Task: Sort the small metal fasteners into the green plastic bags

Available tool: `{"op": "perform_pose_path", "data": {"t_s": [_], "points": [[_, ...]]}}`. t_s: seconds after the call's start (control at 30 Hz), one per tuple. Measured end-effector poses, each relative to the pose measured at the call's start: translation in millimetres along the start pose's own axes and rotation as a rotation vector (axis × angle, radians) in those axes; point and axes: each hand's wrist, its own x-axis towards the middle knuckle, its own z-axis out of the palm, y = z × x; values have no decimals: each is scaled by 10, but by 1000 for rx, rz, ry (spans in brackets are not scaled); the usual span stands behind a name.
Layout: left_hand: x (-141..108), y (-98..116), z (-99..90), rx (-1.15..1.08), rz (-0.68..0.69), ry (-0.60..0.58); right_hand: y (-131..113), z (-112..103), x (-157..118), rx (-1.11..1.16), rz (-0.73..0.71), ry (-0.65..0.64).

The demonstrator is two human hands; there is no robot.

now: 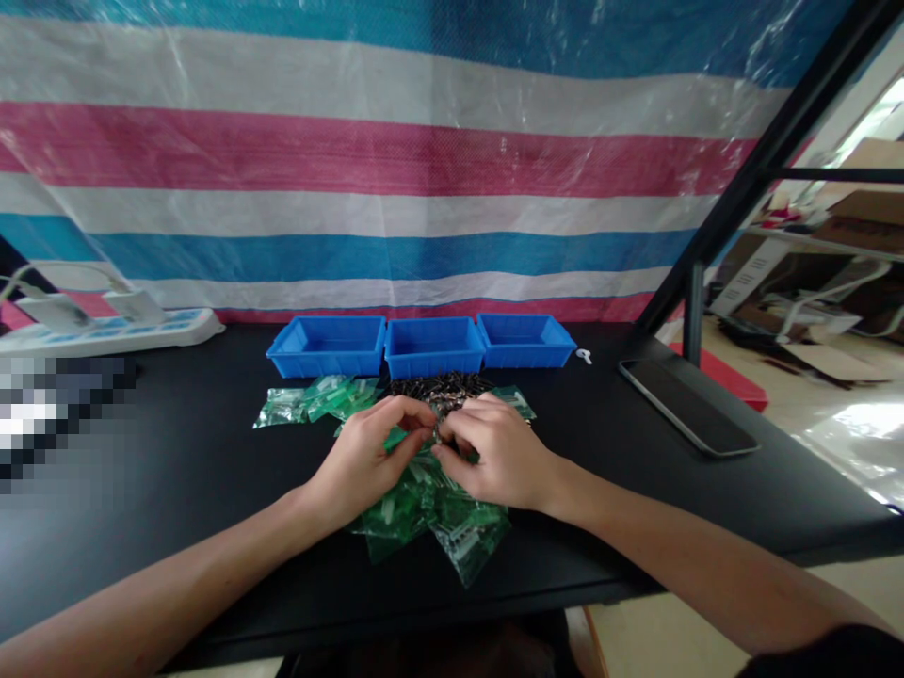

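Observation:
My left hand and my right hand meet at the middle of the table, fingertips almost touching. Each is closed in a pinch. Between the fingertips there seems to be a small metallic piece, too small to name. Just beyond the fingers lies a heap of small dark metal pieces, partly hidden by my hands. Small green-tinted clear plastic bags are piled beneath and in front of my hands. More green bags lie to the left of the heap, and another shows behind my right hand.
Three blue trays stand in a row behind the heap: left, middle and right. A small white piece lies beside them. A phone rests at the right; a power strip sits back left. Striped sheeting hangs behind.

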Motion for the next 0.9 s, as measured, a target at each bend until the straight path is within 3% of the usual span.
{"op": "perform_pose_path", "data": {"t_s": [0.9], "points": [[-5, 30, 21, -73, -74, -70, 3, 21, 3, -78, -86, -41]]}}
